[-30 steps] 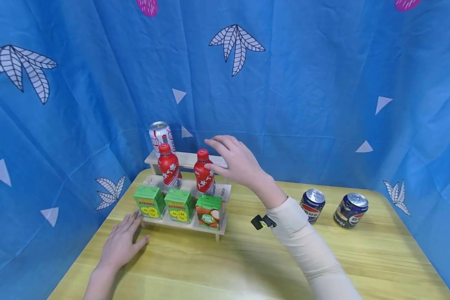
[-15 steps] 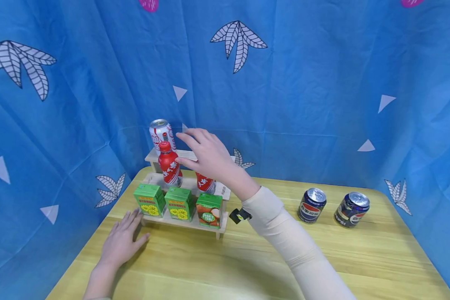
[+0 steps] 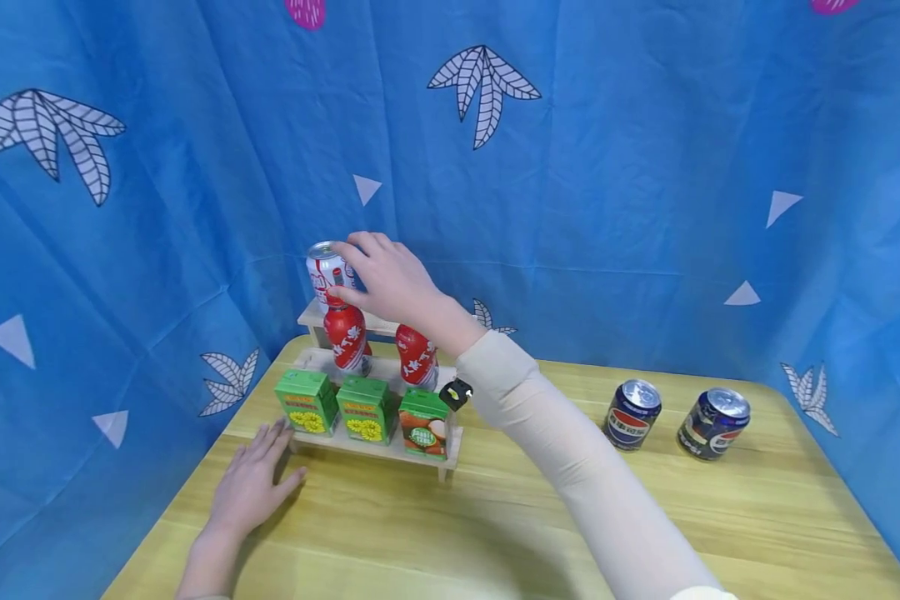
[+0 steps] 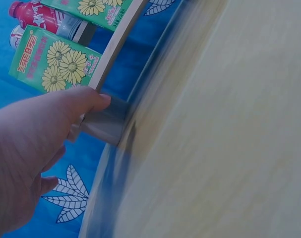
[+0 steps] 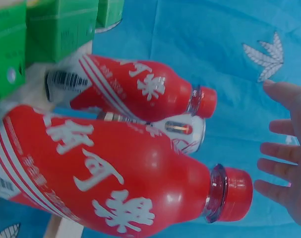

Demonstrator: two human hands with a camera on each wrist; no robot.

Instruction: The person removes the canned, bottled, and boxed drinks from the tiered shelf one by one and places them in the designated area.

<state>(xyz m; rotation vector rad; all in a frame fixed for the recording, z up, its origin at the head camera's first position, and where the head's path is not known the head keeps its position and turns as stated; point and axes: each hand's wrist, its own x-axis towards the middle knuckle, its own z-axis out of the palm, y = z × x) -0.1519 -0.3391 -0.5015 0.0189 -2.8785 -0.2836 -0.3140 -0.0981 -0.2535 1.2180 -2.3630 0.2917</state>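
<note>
The right hand (image 3: 393, 279) hovers with fingers parted, holding nothing, near the white-and-red drink can (image 3: 319, 282) atop the wooden rack (image 3: 381, 450); the left hand (image 3: 251, 485), fingers spread, is at the rack's lower left corner.

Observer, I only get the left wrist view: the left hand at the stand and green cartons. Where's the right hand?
Observer: In the head view, the right hand is stretched over the stand, fingers beside the white can; I can't tell if they touch.

Operator: I see just one bottle. Any more?

Observer: One more: the right wrist view shows two, a nearer red bottle and a farther one.

Operator: Anything off the stand?

Observer: Yes, two dark blue cans, one beside the other, on the table to the right of the stand.
</note>
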